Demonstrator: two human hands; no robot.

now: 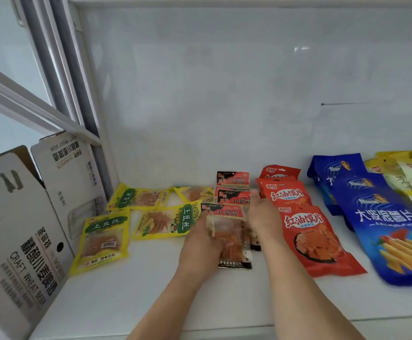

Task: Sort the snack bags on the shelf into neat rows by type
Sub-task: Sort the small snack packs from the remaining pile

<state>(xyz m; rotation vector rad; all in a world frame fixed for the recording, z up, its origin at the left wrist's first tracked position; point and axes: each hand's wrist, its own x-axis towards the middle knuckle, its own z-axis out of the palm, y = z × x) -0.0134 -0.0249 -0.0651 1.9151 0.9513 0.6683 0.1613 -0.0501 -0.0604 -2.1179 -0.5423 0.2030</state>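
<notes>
On the white shelf (151, 285), small red-and-black gluten snack packs (233, 179) lie in a row running front to back in the middle. My left hand (201, 244) holds the left edge of the nearest pack (229, 236). My right hand (262, 214) rests with straight fingers against the row's right side. Several yellow potato-shred bags (103, 238) lie scattered to the left. Red chip bags (310, 231) overlap in a row to the right, then blue fries bags (381, 217), then yellow bags (411, 175) at the far right.
A grey craft-beer carton (21, 236) stands at the shelf's left end, touching the nearest yellow bag. The shelf's white back wall (224, 94) rises behind the bags. The shelf's front edge (200, 331) runs below my forearms.
</notes>
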